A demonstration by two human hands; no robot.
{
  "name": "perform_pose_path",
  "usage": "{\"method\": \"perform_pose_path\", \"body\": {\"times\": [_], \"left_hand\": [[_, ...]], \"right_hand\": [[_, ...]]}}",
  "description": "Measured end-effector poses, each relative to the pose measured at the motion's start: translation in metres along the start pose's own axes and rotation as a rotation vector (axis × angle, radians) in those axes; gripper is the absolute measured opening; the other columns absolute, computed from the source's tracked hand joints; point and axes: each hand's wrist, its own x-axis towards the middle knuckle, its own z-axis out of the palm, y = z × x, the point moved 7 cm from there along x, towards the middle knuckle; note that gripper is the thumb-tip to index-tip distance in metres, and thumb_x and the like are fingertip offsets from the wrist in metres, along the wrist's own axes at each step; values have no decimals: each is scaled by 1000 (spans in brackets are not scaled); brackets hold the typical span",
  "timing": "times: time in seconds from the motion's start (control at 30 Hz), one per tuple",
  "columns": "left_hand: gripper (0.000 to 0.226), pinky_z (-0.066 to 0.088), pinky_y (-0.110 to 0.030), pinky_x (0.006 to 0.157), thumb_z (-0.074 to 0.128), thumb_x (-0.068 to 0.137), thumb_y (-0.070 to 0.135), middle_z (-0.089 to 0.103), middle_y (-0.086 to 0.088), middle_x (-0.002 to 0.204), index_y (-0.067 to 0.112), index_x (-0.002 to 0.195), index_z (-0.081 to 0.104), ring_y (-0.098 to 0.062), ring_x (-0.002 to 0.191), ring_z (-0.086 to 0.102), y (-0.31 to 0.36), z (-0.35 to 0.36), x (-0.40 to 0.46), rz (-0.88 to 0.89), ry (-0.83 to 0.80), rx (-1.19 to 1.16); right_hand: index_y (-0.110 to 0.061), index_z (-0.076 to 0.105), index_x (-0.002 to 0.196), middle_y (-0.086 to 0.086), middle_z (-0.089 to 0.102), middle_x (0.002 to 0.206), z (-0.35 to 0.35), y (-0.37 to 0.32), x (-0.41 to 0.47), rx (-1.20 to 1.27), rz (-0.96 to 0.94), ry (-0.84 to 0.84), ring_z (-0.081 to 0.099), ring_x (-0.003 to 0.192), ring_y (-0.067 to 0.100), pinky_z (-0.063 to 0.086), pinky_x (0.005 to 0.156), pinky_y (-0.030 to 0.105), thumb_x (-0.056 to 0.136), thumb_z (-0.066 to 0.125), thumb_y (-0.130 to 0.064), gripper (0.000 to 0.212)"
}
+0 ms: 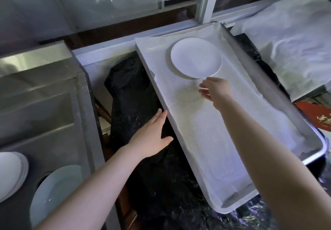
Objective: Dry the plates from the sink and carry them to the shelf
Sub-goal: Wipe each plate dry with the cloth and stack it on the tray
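Resting on the tray [279, 93]: one plate [196, 58] — both hands [152, 136] [215, 90] loose.

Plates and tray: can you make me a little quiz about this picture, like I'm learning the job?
1. True or false: the white plate lies at the far end of the lined metal tray.
2. Which hand rests against the tray's near long edge: the left hand or the right hand?
3. Where are more plates waiting? A) in the steel sink, B) on the black plastic sheet, C) in the right hand.

Key
1. True.
2. The left hand, fingers straight; the right hand hovers just below the plate, holding nothing.
3. A: a stack of plates and a single plate show at lower left.
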Motion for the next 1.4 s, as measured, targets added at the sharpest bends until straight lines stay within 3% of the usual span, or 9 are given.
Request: {"method": "perform_pose_path", "body": {"times": [0.1,0.4,0.47,0.63,0.83,0.93,1.1,1.23,1.4], "left_hand": [[81,31,-38,111,56,94,38,-9,18,160,34,153,1,-14,145,20,-11,1,-15,-5,28,-14],[74,17,-36,119,56,95,30,1,13,161,38,152,9,-10,147,7,-55,-20,-86,-11,136,-75],[73,17,-32,117,56,95,28,1,13,161,39,152,11,-10,147,9,-70,-30,-111,-20,181,-86],[71,22,-29,112,56,95,31,9,17,160,41,151,13,-8,146,16,-125,-48,-197,-84,262,-79],[57,21,-24,115,58,95,26,29,9,156,31,147,34,-6,141,28,-207,-55,-339,-159,351,-119],[52,33,-26,108,58,94,24,38,13,151,31,143,41,-5,136,36,-253,-52,-419,-242,435,-157],[50,39,-12,78,59,94,28,51,14,140,37,140,44,-15,117,56,-317,-40,-527,-364,529,-200],[49,34,-15,92,60,93,28,48,17,142,38,139,45,-3,127,47,-357,-38,-584,-405,587,-237],[48,40,-22,102,59,94,24,47,14,144,33,140,45,-6,126,50,-405,-33,-620,-483,576,-325]], "right_hand": [[-12,68,111,1,72,87,23,-6,-42,-75,-86,-159,67,73,16,56,71,30,83,66,-14,29],[-29,68,109,-5,72,101,91,-33,-158,-241,-323,-441,68,84,6,55,72,24,87,65,-24,22],[-32,67,110,-6,71,107,108,-33,-186,-324,-399,-482,67,95,6,53,82,24,88,64,-26,22],[-26,65,121,-8,69,116,155,-18,-263,-539,-520,-559,62,104,-1,46,88,16,90,63,-27,31],[-23,66,121,-10,69,109,245,27,-383,-780,-578,-727,63,104,6,51,92,27,88,63,-20,32],[-20,64,123,-2,67,120,292,55,-447,-937,-667,-798,60,113,13,45,99,31,88,64,-26,35],[-22,60,128,-5,63,127,354,96,-534,-1086,-754,-901,58,116,13,43,98,26,91,61,-33,38],[-24,63,123,-9,64,119,391,120,-574,-1083,-740,-955,60,108,12,43,91,22,91,60,-31,32],[-14,69,97,-9,69,99,435,146,-591,-1062,-709,-974,60,84,4,38,73,12,88,62,-20,13]]}}
